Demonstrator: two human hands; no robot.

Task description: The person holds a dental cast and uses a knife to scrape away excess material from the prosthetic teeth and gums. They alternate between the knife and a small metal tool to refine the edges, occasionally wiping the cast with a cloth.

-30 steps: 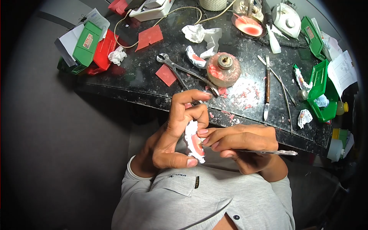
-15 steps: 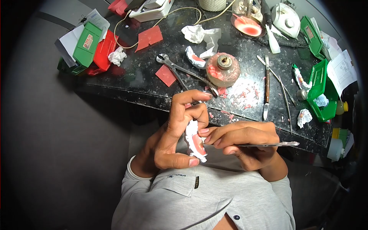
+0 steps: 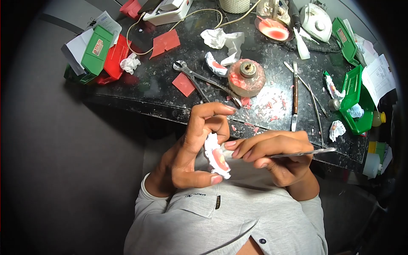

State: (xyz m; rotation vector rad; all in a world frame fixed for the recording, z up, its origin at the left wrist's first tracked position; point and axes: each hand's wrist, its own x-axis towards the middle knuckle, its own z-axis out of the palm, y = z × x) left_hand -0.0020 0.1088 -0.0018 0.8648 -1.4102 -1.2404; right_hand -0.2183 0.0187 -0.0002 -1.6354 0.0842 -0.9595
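My left hand (image 3: 193, 148) is closed on a white plaster dental cast (image 3: 217, 158) with pink wax along it, gripped between thumb and fingers above my lap. Just to its right, my right hand (image 3: 276, 154) pinches a thin metal wax carving tool (image 3: 312, 152); the tool's shaft points out to the right, and its working end is hidden by the fingers. A small gap separates the right fingertips from the cast. Beyond the hands, a glass spirit lamp (image 3: 247, 78) smeared with pink wax stands on the dark bench (image 3: 148, 95).
Pliers (image 3: 204, 83), a wooden-handled knife (image 3: 295, 95) and thin tools lie on the bench among wax shavings. Red wax sheets (image 3: 165, 42), another cast (image 3: 216, 64) and a dish of wax (image 3: 274, 30) sit farther back. Green bins (image 3: 351, 100) stand at the right.
My right hand has drawn slightly away from the cast to the right, and the carving tool now tilts up more at its outer end. The left hand holds the cast nearly still.
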